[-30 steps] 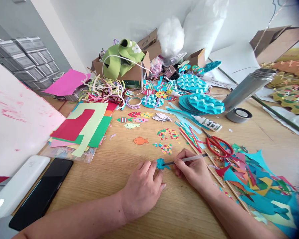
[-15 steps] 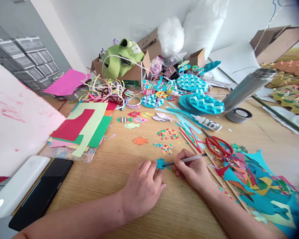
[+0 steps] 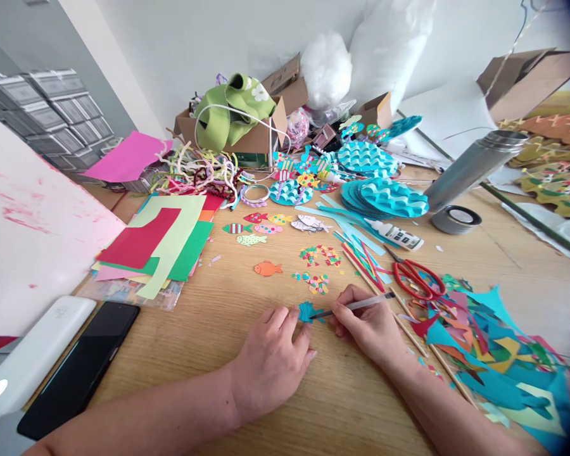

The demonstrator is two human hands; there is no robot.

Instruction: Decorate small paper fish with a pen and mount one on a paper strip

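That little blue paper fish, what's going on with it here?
The left hand holds the blue paper fish against the table, while the right hand has a pen with its tip at the fish. Just beyond lie small piles of colored paper bits and an orange paper fish. The red-handled scissors lie beside paper scraps.

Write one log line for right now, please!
left hand: pressing blue paper fish | right hand: holding pen, tip on fish | orange fish: lying beyond
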